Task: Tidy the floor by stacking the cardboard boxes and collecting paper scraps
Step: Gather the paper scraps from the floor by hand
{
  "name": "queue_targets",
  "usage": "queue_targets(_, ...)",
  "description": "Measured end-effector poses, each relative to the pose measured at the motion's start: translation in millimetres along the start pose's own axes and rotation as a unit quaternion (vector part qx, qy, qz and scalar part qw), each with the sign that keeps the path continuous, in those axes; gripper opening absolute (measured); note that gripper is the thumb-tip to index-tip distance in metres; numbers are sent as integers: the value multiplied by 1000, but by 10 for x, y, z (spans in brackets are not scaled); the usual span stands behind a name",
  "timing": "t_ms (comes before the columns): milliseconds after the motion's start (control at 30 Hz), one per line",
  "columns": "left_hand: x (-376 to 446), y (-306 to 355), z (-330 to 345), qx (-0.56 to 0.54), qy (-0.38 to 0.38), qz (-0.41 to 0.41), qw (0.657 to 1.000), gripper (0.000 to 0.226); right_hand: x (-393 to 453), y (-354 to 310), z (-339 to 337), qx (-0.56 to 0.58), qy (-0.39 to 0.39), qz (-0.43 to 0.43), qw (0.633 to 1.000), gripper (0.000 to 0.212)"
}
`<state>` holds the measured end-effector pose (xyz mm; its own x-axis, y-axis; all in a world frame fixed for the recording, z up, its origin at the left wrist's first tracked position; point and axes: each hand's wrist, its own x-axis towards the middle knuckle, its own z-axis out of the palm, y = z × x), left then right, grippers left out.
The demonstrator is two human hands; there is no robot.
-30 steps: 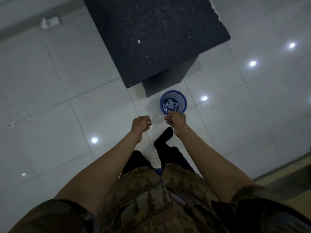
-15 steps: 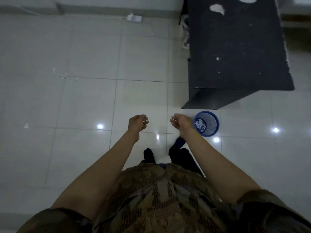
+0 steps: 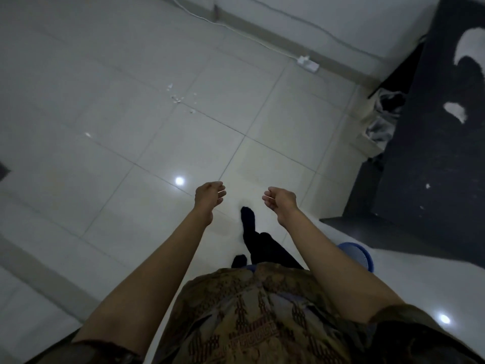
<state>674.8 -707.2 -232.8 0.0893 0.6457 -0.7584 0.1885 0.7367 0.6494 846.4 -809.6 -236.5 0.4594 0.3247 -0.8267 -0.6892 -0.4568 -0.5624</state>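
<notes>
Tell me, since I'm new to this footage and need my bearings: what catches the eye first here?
Two bare forearms reach out over the glossy pale tiled floor, the left hand and right hand loosely curled and holding nothing visible. Small white paper scraps lie scattered ahead on the tiles, and a large dark speckled table fills the right side, with a round blue plastic basket peeking from behind the right arm.

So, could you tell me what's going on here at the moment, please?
A person is walking across a tiled floor, tidying it. The left hand and right hand are out in front, loosely curled and seemingly empty. Small paper scraps lie on the tiles ahead. A blue bin stands on the person's right, beside a dark table. No cardboard boxes are in view.
</notes>
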Motion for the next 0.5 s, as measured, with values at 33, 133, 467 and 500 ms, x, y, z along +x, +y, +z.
queue_targets(33, 73, 71, -22, -7, 9, -2, 1000, 13, 66, -93, 112, -7, -6, 0, 1000, 11)
queue_targets(133, 303, 373, -49, -27, 34, -11, 999, 13, 265, -438, 489, -24, -24, 5, 999, 11)
queue_targets(467, 921, 1375, -70, -96, 77, -4, 992, 6, 715, -1385, 1575, -105, -87, -11, 991, 8)
queue_targets(500, 984, 1448, -100, -100, 81, -5, 992, 6, 741, -1444, 1689, -110, -93, -10, 989, 8)
